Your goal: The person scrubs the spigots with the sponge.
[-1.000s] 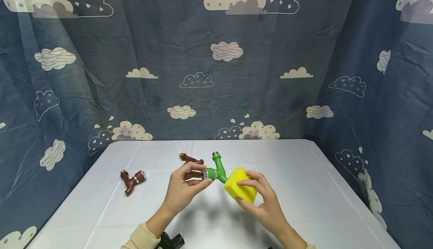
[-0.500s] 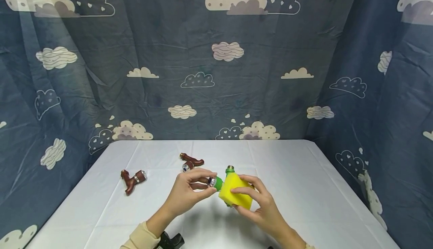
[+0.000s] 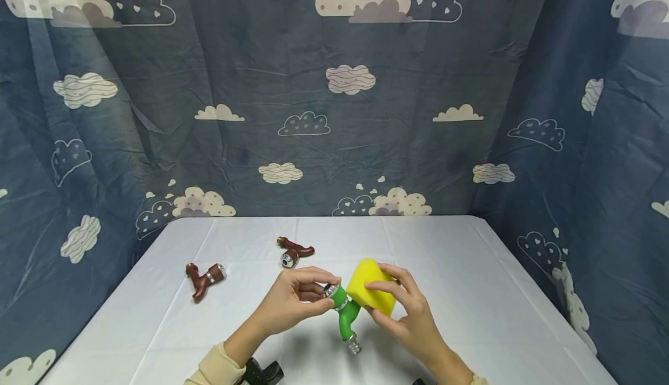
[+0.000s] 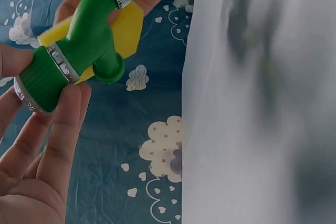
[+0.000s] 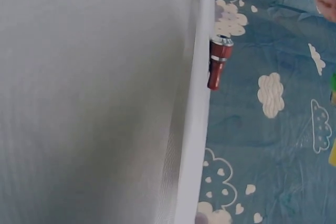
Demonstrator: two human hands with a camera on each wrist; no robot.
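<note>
Left hand [image 3: 292, 299] is pinching green tap [image 3: 348, 317] by its knob [image 4: 44, 77], apparently leaving the body [image 4: 90, 22] exposed; right hand [image 3: 410, 306] is gripping yellow sponge [image 3: 364, 281] just beside tap.

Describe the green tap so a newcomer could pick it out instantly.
Find the white table. Above it, the left hand pinches the tap, next to the yellow sponge in the right hand. Unlike the two brown taps lying on the table, it is green and held up.

1 forward-down head view, 2 closer sideways wrist views, shared curtain [image 3: 334, 100]
</note>
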